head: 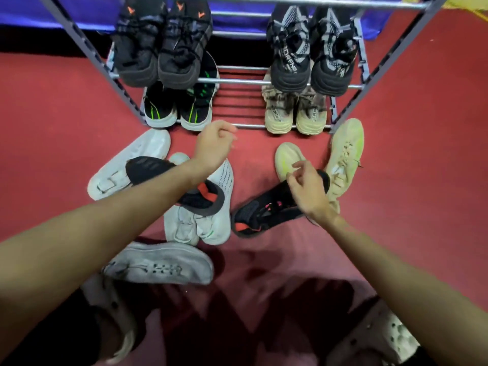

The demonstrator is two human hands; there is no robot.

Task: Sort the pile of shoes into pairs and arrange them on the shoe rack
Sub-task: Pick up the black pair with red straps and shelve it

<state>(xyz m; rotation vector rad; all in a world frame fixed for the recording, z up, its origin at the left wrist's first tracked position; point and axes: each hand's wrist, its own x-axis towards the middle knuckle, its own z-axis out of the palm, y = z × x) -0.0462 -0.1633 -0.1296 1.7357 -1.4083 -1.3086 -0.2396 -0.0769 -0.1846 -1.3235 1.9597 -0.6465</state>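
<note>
A metal shoe rack (237,80) holds two black pairs on its upper shelf and a black-green pair (179,107) and a beige pair (295,112) lower down. On the red floor lie loose shoes: a black-red shoe (266,210), another black-red shoe (203,196) on top of white shoes (214,223), two cream shoes (346,149), a grey shoe (163,265). My right hand (306,188) hovers over the toe of the black-red shoe, fingers curled, holding nothing I can see. My left hand (214,146) hangs loosely open in front of the rack's lower shelf.
A white shoe (126,165) lies sole-up at the left. My feet in pale perforated clogs (380,336) stand at the bottom. A blue cloth (52,11) hangs behind the rack. Bare bars show in the middle of the lower shelf.
</note>
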